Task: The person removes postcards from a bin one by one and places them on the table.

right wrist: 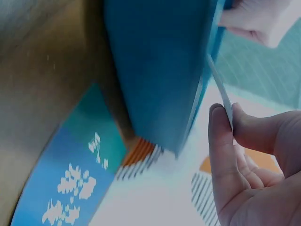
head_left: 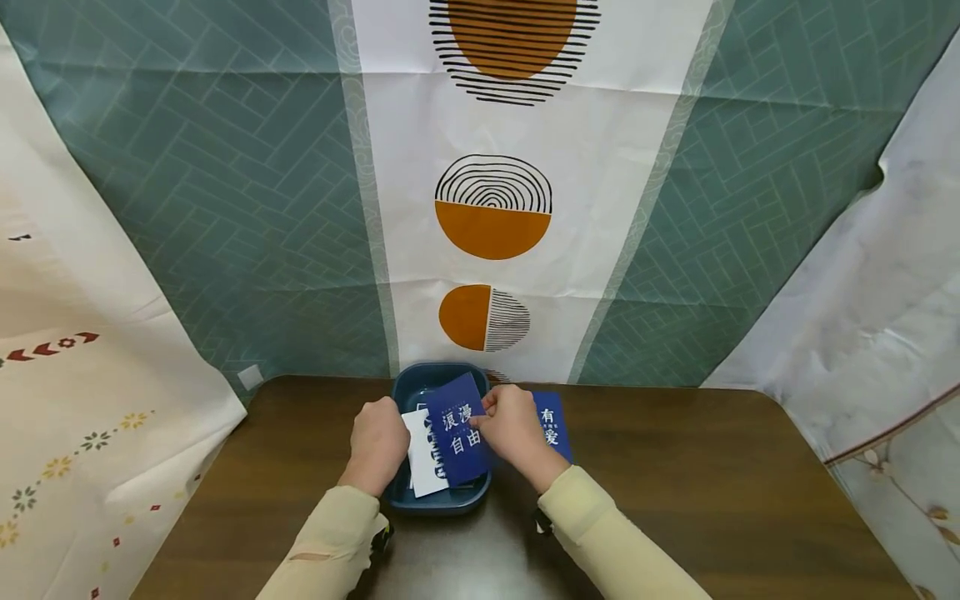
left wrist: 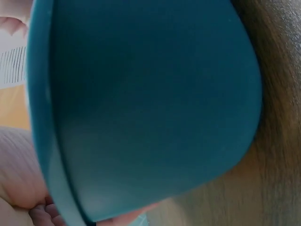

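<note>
A dark blue plastic basin [head_left: 438,504] stands at the back edge of the table. My left hand [head_left: 380,442] grips its left rim, with fingers on the outer wall in the left wrist view. Between thumb and fingers, my right hand [head_left: 513,425] pinches the right edge of a dark blue card [head_left: 453,429] with white characters. That card is held over the basin; the right wrist view shows it edge-on as a thin strip. A white card [head_left: 425,458] with dark lettering lies partly beneath it, in the basin. Other contents are mostly hidden.
A second blue card [head_left: 553,429] with white characters lies on the table to the right of the basin, partly behind my right hand. The brown wooden table [head_left: 697,483] meets a green and white patterned cloth [head_left: 510,325] behind. White cloths hang at both sides.
</note>
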`<state>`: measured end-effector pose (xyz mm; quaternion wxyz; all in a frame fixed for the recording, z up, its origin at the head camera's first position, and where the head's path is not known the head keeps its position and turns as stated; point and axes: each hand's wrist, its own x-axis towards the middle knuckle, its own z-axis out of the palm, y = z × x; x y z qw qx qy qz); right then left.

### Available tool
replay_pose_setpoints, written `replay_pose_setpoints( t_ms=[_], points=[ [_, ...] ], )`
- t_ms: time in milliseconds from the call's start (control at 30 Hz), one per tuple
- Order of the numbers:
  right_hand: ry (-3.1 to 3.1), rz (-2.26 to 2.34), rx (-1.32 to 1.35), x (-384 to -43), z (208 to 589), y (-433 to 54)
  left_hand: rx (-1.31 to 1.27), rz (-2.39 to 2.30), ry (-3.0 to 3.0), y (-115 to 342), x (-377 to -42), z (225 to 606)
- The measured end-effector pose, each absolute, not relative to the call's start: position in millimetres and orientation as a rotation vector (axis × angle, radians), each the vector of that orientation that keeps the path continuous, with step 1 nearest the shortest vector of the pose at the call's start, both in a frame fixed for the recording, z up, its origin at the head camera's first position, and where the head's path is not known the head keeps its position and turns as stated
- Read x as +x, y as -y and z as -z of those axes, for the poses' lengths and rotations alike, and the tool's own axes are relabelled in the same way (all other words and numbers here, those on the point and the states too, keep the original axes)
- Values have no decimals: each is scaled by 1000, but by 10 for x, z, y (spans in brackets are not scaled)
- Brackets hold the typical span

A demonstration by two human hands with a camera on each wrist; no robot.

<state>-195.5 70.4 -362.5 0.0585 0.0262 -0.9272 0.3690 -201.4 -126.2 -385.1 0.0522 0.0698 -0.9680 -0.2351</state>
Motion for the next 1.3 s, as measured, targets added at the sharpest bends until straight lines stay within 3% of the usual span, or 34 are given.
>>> replay_pose_setpoints(
  t_ms=[567, 933, 1300],
  points=[
    [2715, -1152, -177, -2095, 3223, -1658, 277, 705, 2981, 1233, -2048, 3779],
    [2802, -1084, -309, -2123, 3491, -2151, 288, 689, 2993, 1218, -2024, 3791],
    [2915, -1023, -356, -2159, 3735, -2243, 260, 692, 2992, 1237, -2009, 3831]
  ],
)
